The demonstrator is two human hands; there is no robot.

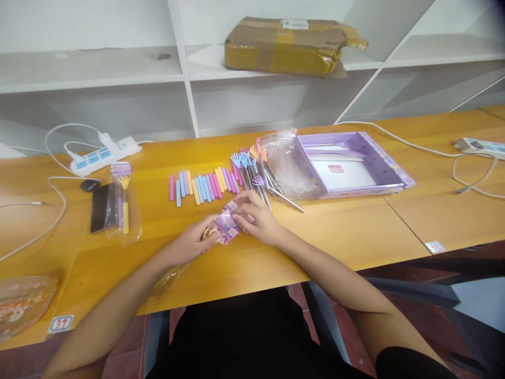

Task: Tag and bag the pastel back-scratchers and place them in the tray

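Near the front of the table, my left hand [193,241] is closed around a clear plastic bag, whose loose end trails below the wrist. Purple printed cards [226,223], glossy and bunched together, stick out between my hands. My right hand [254,217] pinches at their right side with its fingers curled; its fingertips partly hide them. Just beyond my hands are back scratchers [246,160] with blue, orange, pink and purple hand-shaped heads on metal rods. To their left lies a row of pink, blue, yellow and purple handle tubes [203,188].
A purple box [355,184] with a crumpled clear bag [288,168] stands right of the scratchers. On the left lie a bagged scratcher [125,210], a black phone [100,208] and a power strip [106,157] with cables. A taped carton [284,47] sits on the shelf.
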